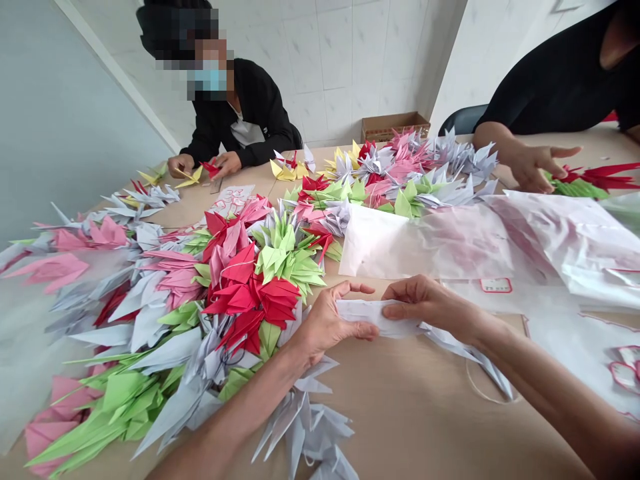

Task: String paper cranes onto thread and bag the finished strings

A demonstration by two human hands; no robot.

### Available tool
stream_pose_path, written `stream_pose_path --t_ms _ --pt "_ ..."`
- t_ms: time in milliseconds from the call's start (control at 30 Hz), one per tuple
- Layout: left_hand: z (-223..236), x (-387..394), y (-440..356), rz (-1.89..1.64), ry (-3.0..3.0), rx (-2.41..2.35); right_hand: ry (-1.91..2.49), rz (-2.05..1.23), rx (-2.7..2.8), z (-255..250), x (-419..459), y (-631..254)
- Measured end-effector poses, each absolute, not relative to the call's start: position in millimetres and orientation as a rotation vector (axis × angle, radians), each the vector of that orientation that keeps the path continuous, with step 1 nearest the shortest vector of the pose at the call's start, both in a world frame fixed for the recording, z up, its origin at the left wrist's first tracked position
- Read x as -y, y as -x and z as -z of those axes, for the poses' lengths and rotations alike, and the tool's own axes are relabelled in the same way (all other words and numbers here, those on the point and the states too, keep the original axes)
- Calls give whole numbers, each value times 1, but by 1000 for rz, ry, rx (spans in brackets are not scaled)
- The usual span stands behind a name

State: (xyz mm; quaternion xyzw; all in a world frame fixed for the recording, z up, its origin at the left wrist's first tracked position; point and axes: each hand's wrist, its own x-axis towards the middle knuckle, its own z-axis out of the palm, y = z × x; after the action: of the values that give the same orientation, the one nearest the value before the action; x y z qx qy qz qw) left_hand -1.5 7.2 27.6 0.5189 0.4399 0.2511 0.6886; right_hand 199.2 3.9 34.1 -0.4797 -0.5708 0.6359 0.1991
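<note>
- Head view, your hands: you held a folded white strip [367, 318] level in front of you, above the near part of the table [425, 413].
- Your left hand [333, 320] grasped the strip's left end, the thumb along its lower edge and the forefinger stretched out above it.
- Your right hand [433, 303] pinched the strip's right part, the thumb pressed on its face and the other fingers behind.
- Head view, near your hands: pale folded papers [473, 360] and a white loop of cord [483, 392] lay beneath your right wrist; whether they joined the strip could not be determined.
- Pale paper cranes [313, 423] lay below your left forearm.
- To your left, red cranes [253, 297] and green cranes [285, 250] were heaped among pink and pale ones.
- Just beyond your hands lay a translucent bag [380, 243].
- Head view, across the table: a masked co-worker [265, 127] held a yellow crane [191, 177] and a red crane [211, 169].
- At right, another person's hand [533, 163] was near a red and green bundle [583, 187]; contact could not be confirmed.
- A cardboard box [395, 127] stood beyond the table's far edge.
</note>
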Motion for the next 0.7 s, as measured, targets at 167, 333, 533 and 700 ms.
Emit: stream_pose_path --t_ms 167,333,533,700 --pt "-44 -10 6 -404 -1731 -1191 1473 -1600 1757 -37 -6 -200" --pt "-51 2 -1 -445 -2237 -1212 1590 -1434 1782 -35 -5 -194" --pt "-44 3 -3 -578 -2181 -1297 1430 -1440 1734 -43 -9 -210" --pt "-47 -3 2 -663 -2022 -1279 1391 -1519 1536 -48 -14 -236"
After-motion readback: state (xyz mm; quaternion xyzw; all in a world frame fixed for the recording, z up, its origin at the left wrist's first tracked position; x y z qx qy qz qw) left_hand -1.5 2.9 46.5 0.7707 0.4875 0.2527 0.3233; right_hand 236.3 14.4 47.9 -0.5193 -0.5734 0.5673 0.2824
